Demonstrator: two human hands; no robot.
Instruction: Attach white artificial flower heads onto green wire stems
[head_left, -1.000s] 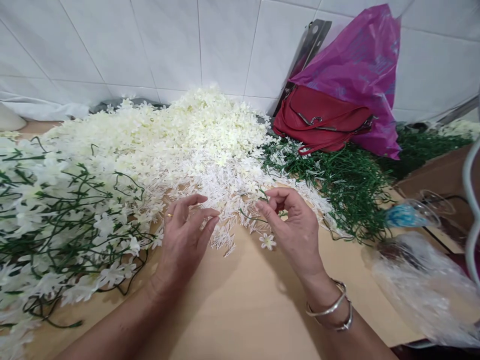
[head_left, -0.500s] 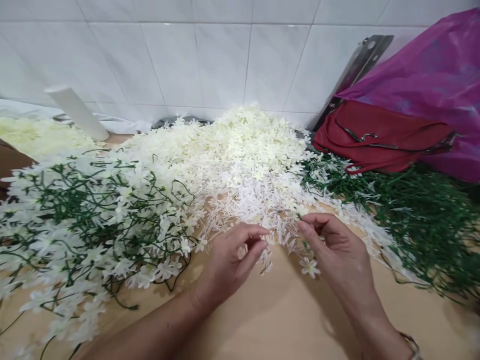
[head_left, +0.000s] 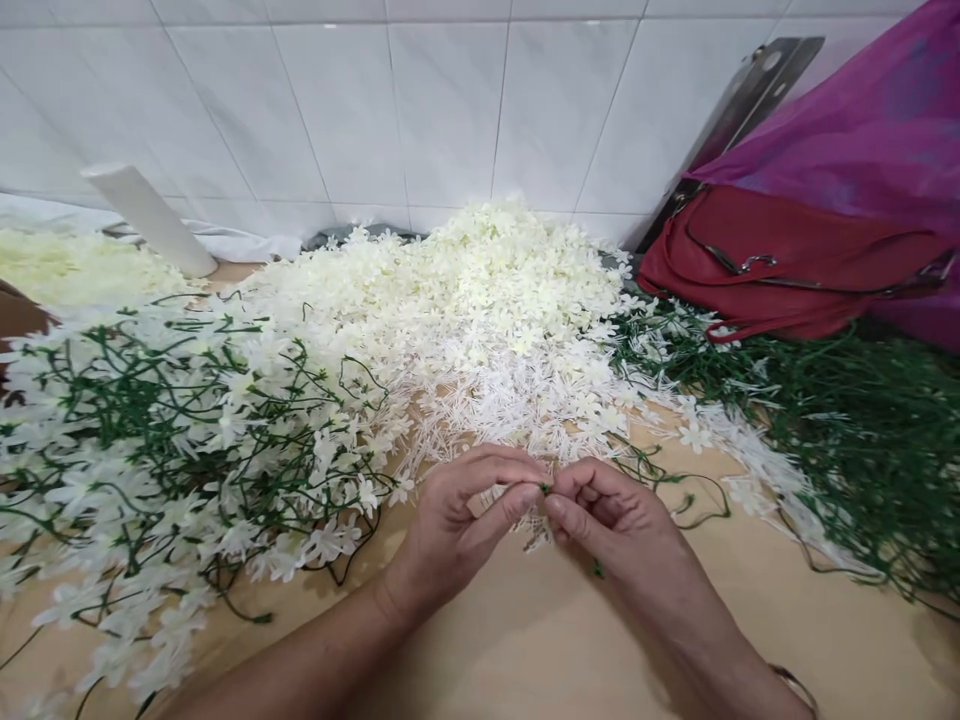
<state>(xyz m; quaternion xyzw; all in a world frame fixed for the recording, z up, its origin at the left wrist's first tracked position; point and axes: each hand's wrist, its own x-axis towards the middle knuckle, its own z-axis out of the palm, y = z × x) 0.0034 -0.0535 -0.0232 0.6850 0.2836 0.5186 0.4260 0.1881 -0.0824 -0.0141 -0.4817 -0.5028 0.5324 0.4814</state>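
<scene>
Since a moment ago the left hand (head_left: 457,520) and right hand (head_left: 622,530) have met at the heap's near edge on the table (head_left: 525,650), fingers pinched together on a green stem (head_left: 545,489), seemingly fitting a blossom.

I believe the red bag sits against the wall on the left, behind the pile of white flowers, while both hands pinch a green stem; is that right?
Not quite: the head view shows the red bag on the right. The left hand and right hand do pinch a green stem before the white flowers.
</scene>
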